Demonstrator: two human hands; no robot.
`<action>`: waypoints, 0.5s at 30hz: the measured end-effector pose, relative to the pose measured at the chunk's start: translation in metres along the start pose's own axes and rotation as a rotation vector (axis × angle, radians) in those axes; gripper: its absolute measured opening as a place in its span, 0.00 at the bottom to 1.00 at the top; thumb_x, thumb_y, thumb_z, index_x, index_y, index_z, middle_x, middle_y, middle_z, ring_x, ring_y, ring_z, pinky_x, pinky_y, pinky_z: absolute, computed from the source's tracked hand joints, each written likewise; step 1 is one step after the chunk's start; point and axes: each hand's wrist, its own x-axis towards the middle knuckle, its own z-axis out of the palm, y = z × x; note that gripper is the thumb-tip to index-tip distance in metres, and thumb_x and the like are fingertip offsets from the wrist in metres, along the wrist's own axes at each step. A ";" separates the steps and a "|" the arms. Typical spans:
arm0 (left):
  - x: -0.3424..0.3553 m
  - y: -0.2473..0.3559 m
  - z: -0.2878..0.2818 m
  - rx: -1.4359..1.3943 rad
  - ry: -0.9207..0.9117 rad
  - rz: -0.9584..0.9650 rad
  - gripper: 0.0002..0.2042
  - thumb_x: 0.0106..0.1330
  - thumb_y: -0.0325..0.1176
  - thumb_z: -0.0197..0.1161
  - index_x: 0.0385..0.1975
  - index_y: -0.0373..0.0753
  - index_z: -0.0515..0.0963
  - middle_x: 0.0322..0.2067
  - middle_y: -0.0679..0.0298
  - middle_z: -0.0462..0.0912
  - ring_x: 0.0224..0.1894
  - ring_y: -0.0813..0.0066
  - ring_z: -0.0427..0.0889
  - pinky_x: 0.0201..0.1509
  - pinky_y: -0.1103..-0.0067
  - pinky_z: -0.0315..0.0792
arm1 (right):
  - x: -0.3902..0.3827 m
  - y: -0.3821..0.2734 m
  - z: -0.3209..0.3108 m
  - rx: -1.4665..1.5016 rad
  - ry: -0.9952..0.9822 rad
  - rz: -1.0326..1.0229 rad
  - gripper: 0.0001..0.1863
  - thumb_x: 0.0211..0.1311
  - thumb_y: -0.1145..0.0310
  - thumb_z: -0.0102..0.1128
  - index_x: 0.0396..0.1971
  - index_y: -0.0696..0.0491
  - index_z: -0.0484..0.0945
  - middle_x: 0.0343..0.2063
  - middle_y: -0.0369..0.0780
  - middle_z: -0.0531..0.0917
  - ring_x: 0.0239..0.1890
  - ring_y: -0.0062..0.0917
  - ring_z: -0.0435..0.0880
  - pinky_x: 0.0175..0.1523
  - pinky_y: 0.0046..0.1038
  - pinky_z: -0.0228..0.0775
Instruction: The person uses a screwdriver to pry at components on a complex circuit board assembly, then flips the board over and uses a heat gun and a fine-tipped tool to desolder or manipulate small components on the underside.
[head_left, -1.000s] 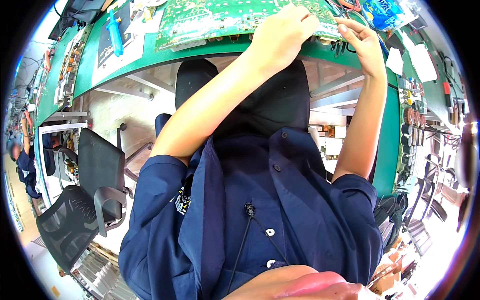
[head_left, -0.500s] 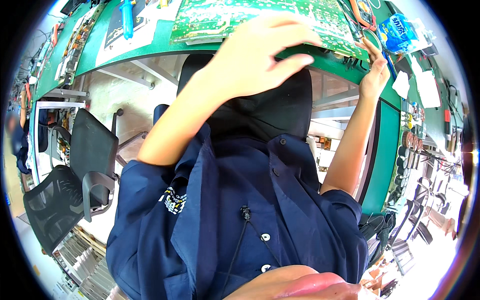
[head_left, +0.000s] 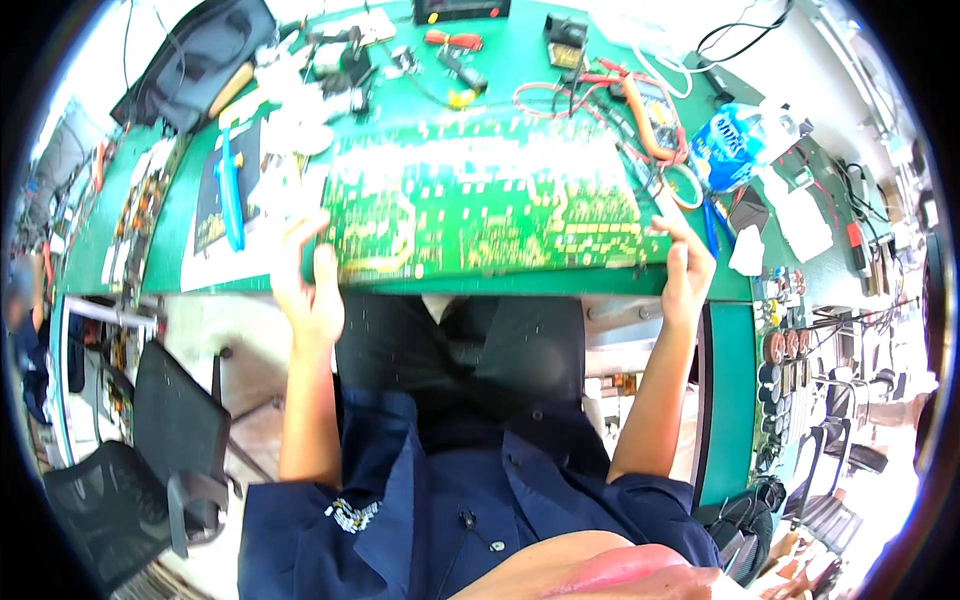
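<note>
Green, stiff and wide, the circuit board (head_left: 480,205) looks light but fragile, best held by its bare edges, where left hand (head_left: 308,290) and right hand (head_left: 687,275) clamp its near corners over the bench (head_left: 180,215).

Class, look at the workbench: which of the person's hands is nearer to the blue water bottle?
Right. The right hand grips the circuit board's right edge, just below-left of the blue water bottle. The left hand holds the board's opposite edge, far across the bench.
</note>
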 end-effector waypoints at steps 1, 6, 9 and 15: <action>0.000 -0.005 0.004 -0.070 0.002 -0.005 0.15 0.73 0.36 0.57 0.49 0.30 0.78 0.50 0.53 0.80 0.56 0.61 0.77 0.65 0.69 0.65 | 0.002 -0.009 0.003 0.034 0.005 -0.001 0.24 0.71 0.54 0.58 0.46 0.63 0.83 0.45 0.46 0.85 0.45 0.28 0.83 0.56 0.29 0.70; 0.002 0.002 0.016 0.028 0.056 0.091 0.16 0.64 0.32 0.60 0.47 0.29 0.78 0.46 0.49 0.80 0.49 0.53 0.79 0.57 0.67 0.70 | -0.002 -0.010 -0.006 0.068 0.018 0.083 0.35 0.69 0.40 0.55 0.46 0.64 0.82 0.36 0.45 0.87 0.44 0.25 0.83 0.54 0.28 0.71; 0.001 0.004 0.018 0.110 0.074 0.129 0.15 0.60 0.28 0.61 0.46 0.30 0.77 0.43 0.49 0.80 0.45 0.52 0.79 0.52 0.66 0.72 | 0.008 -0.027 -0.006 0.104 0.093 0.060 0.29 0.70 0.48 0.58 0.52 0.62 0.79 0.40 0.45 0.87 0.45 0.27 0.84 0.54 0.28 0.71; 0.002 0.000 0.019 0.133 0.073 0.189 0.15 0.61 0.30 0.59 0.46 0.31 0.77 0.42 0.51 0.80 0.43 0.52 0.77 0.50 0.64 0.72 | 0.109 -0.108 -0.036 -0.115 0.202 0.002 0.20 0.71 0.63 0.60 0.55 0.61 0.78 0.40 0.43 0.87 0.44 0.23 0.83 0.47 0.24 0.73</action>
